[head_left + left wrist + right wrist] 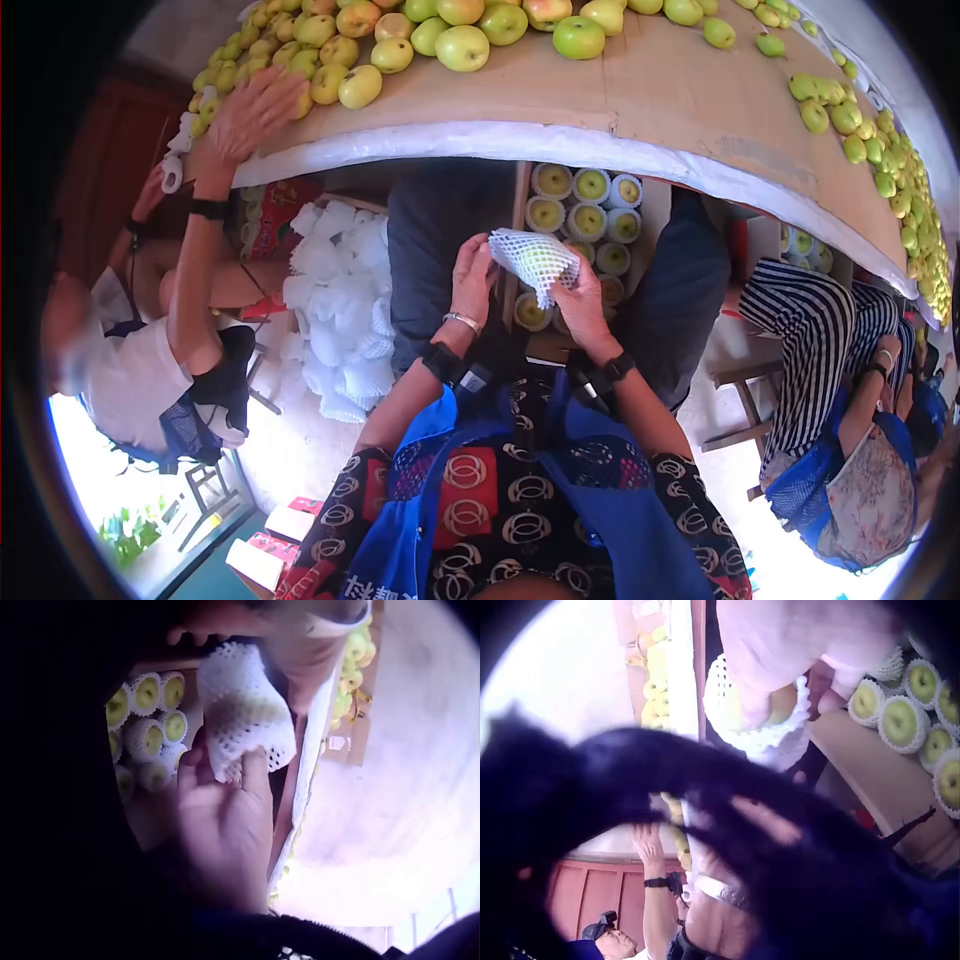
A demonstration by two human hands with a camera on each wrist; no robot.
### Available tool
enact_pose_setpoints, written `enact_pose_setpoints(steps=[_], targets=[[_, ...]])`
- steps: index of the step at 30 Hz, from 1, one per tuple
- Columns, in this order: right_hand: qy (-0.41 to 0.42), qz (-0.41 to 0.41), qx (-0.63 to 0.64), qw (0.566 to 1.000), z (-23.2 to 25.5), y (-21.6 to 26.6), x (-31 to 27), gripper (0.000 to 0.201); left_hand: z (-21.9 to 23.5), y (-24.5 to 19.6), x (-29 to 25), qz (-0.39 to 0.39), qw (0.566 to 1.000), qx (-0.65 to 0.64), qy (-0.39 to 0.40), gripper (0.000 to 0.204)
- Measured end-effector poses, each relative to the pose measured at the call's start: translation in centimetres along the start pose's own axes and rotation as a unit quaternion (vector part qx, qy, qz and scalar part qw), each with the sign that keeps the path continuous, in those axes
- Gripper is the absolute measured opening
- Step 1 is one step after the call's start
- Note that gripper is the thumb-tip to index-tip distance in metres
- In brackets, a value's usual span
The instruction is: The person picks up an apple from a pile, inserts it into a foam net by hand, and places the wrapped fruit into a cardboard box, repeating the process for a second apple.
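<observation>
A white foam fruit net [535, 258] with a yellow-green apple [781, 705] inside is held between both hands, over the wearer's lap. My left hand [472, 280], with a bangle at its wrist, holds the narrow, gathered end of the net. At the wide end my right hand [585, 310] pinches the net's rim, its thumb [256, 771] lying on the mesh. Just beyond the hands stands a carton [521, 195] of apples, each in its own foam net with the top showing. The hands and net hide part of that carton.
Loose yellow-green apples [462, 48] lie on the cardboard-covered table [660, 110] ahead, its edge wrapped in white. A pile of foam nets [340, 300] is at the left. Another person [130, 370] reaches onto the table there; someone in striped trousers [810, 320] sits at the right.
</observation>
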State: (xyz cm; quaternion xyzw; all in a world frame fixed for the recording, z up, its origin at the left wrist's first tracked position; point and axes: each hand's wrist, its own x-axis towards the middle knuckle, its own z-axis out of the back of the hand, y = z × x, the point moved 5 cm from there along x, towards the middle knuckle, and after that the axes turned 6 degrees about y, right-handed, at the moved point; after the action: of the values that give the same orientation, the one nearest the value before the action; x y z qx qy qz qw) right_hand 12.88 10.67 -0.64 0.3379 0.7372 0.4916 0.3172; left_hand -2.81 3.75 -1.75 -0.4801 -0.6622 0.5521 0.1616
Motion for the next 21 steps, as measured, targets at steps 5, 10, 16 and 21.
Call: enact_pose_setpoints(steps=[5, 10, 16, 21], targets=[[0.017, -0.05, 0.04, 0.998, 0.0, 0.2, 0.0, 0.052, 0.5, 0.1, 0.1, 0.012, 0.995, -0.094, 0.013, 0.02], [0.051, -0.059, 0.031, 0.996, -0.6, 0.7, -0.3, 0.05, -1.3, -1.6, -0.9, 0.064, 0.99, -0.044, 0.117, 0.025], [0.082, -0.107, 0.012, 0.991, -0.7, 1.5, -0.3, 0.047, -1.9, -0.9, -1.5, 0.189, 0.957, -0.128, 0.179, 0.04], [0.102, -0.093, -0.219, 0.966, -1.5, 5.2, -0.1, 0.044, -1.6, 0.3, -1.5, 0.233, 0.93, -0.201, 0.2, 0.048]])
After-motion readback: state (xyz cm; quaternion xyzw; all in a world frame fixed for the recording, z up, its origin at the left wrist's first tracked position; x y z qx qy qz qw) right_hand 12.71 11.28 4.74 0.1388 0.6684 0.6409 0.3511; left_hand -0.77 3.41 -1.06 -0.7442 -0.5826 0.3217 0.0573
